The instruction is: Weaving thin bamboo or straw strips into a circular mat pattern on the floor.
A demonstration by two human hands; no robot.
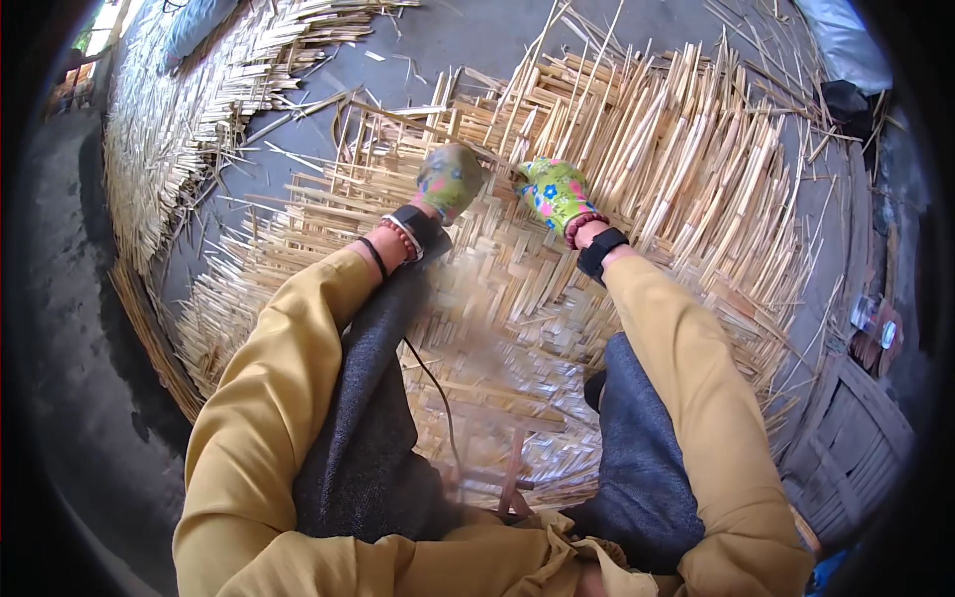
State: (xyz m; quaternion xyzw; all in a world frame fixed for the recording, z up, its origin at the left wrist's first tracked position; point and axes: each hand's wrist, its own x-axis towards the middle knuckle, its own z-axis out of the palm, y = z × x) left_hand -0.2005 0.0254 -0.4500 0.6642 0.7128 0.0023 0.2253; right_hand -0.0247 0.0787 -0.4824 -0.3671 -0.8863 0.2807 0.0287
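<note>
A large mat [542,254] woven from flat, pale split strips, bamboo or reed, spreads under and in front of me, with long loose strip ends along its far and side edges. My left hand [450,181], in a flowered fabric glove, is low over the mat's far part; motion blurs its fingers. Just to its right, my right hand [557,191] in a green flowered glove is closed, knuckles forward, at the woven edge. A thin strip [423,123] slants past the left hand toward the right one. What the right fingers grip is hidden.
Another woven mat [164,149] lies at the far left on the grey floor [438,40]. Wooden slatted panels [851,438] stand at the right, near a clear container [875,320]. Pale sheeting [846,40] is at the far right. A dark cord [438,383] hangs between my knees.
</note>
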